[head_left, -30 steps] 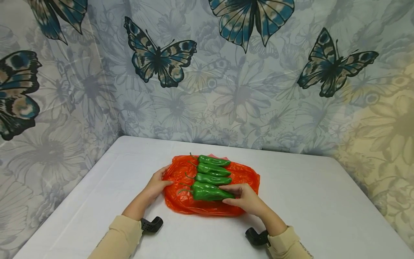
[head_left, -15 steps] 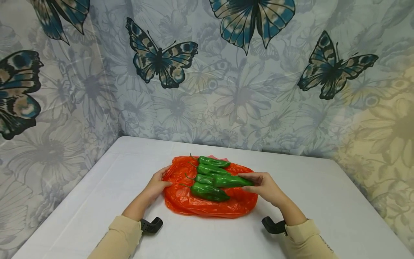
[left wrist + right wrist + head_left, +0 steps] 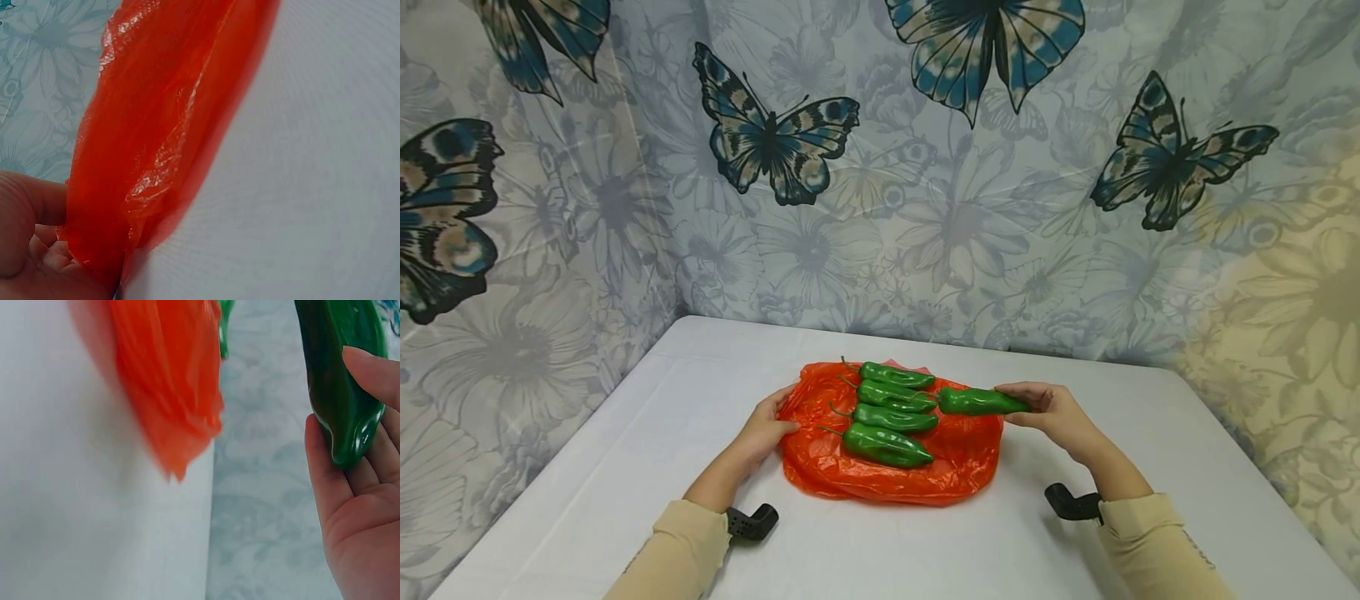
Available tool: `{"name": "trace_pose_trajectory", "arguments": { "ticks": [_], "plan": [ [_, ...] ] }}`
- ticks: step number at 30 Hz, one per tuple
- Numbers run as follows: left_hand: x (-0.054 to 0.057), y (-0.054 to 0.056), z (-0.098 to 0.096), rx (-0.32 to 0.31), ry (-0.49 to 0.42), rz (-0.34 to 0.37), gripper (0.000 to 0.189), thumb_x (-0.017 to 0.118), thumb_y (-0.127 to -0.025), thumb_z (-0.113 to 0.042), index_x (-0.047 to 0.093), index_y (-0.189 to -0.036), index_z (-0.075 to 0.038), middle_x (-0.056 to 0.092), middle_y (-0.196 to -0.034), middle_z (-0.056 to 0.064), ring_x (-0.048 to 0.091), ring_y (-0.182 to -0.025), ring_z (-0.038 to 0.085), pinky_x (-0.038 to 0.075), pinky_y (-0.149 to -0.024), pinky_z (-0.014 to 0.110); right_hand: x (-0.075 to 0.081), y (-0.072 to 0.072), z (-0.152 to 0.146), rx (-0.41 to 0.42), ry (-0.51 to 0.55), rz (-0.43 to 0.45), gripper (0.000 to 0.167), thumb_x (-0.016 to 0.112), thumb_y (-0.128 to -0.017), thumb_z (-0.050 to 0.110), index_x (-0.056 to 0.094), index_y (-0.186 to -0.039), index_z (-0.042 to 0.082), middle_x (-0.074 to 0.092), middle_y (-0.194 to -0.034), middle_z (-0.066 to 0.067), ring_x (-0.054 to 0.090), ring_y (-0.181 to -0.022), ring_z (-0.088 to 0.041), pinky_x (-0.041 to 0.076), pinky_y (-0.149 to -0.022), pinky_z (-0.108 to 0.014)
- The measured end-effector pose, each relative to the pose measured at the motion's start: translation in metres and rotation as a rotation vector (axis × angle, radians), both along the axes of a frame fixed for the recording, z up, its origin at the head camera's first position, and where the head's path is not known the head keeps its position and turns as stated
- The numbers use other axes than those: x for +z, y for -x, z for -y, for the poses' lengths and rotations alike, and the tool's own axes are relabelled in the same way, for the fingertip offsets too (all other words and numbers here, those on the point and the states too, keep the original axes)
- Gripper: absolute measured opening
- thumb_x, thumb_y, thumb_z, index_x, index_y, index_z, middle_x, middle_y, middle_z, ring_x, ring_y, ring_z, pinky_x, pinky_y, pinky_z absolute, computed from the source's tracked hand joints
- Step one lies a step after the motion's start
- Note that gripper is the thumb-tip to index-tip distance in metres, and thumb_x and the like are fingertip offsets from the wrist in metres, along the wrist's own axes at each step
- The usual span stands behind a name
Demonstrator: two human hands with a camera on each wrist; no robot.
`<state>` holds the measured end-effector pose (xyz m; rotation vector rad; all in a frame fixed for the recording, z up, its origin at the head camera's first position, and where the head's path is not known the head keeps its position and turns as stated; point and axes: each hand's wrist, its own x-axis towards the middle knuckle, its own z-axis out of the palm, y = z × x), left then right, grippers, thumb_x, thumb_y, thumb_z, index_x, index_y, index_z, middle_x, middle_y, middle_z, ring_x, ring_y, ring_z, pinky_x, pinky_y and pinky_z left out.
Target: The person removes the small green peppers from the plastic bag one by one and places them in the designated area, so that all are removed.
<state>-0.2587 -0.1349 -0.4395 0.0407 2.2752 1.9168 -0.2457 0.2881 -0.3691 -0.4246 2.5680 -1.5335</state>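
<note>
A red plastic bag (image 3: 820, 467) lies spread on the white table, with several green peppers (image 3: 887, 446) in a row on it, stems to the left. At the bag's left edge my left hand (image 3: 767, 423) pinches the plastic; the left wrist view has the thumb (image 3: 47, 200) at the edge and fingers under it. My right hand (image 3: 1051, 414) holds another green pepper (image 3: 973, 402) by its tapered tip, above the bag's right side, stem pointing left. In the right wrist view, thumb and fingers lie around that pepper's (image 3: 340, 387) tip.
The white tabletop (image 3: 880, 550) extends around the bag on all sides. Behind it hangs a floral cloth (image 3: 955, 233) printed with butterflies. A black device (image 3: 752, 522) is strapped to the left wrist, and another black device (image 3: 1072, 502) to the right.
My right hand has lifted one green pepper off the front of the row and carried it right and away from me. My left hand has stayed at the bag's edge.
</note>
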Motion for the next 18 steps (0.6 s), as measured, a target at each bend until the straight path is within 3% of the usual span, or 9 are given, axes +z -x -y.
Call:
{"name": "trace_pose_trajectory", "arguments": {
  "ticks": [5,18],
  "plan": [
    [0.0,0.0,0.0,-0.001,-0.002,-0.001,0.066,0.045,-0.084,0.014,0.027,-0.145,-0.002,0.028,-0.15,0.022,0.027,-0.138,0.036,0.032,-0.109,0.047,0.003,0.004,-0.012,-0.026,0.002,0.002,0.053,0.07,-0.081,0.015,0.053,-0.127,-0.003,0.066,-0.105,0.017,0.062,-0.092,0.003,0.052,-0.08,-0.018],
    [0.0,0.0,0.0,0.004,0.002,-0.01,0.066,0.046,-0.083,0.013,0.028,-0.145,-0.003,0.028,-0.15,0.022,0.029,-0.138,0.036,0.032,-0.109,0.047,0.017,0.016,-0.039,-0.081,-0.057,-0.021,0.053,0.071,-0.081,0.016,0.053,-0.127,-0.003,0.063,-0.1,0.026,0.062,-0.092,0.001,0.051,-0.079,-0.017]
  ]
}}
